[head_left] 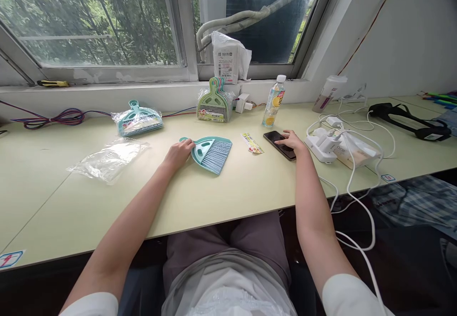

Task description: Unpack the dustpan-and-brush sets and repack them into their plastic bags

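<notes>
My left hand (pixel 179 153) is closed round the handle of a small teal brush and dustpan set (pixel 210 152) that lies flat on the pale green table (pixel 214 197). My right hand (pixel 293 141) rests with fingers stretched out on a black phone (pixel 279 144) lying to the right. Between the two lies a small printed paper label (pixel 252 143).
An empty clear plastic bag (pixel 107 160) lies at the left. A wrapped teal brush set (pixel 138 121) and a stack of wrapped green sets (pixel 214 102) stand near the window sill. A drink bottle (pixel 274 102), a power strip with chargers (pixel 326 143) and white cables sit right.
</notes>
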The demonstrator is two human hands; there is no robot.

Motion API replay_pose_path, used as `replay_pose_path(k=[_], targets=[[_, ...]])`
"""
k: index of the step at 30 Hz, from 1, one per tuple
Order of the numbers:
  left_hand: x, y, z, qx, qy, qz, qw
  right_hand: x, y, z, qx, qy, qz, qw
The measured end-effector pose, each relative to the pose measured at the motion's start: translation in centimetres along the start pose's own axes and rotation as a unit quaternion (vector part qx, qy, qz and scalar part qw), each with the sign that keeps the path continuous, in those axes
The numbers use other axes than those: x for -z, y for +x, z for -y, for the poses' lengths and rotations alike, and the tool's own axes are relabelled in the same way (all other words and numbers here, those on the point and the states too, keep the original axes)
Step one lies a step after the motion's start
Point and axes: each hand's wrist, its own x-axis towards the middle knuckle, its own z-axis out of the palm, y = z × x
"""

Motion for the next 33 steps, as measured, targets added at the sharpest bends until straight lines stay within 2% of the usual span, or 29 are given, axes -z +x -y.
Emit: replay_pose_path(k=[3, 6, 22, 33], targets=[[0.1, 0.0, -0.1, 0.006, -0.012, 0.001, 1.0, 0.3, -0.2, 0.2, -0.033, 0.065, 0.035, 0.997], [0.2, 0.0, -0.1, 0.01, -0.019, 0.004, 1.0, 0.5, -0.2, 0.1, -0.038, 0.089, 0.053, 0.994], [0.1, 0.0, -0.1, 0.002, 0.006, 0.004, 1.0, 0.9, -1.2, 0.9, -0.043, 0.098, 0.059, 0.993], [0.3, 0.1, -0.2, 0.012, -0.018, 0.008, 1.0, 1.1, -1.2, 0.8, -0.035, 0.081, 0.06, 0.994]])
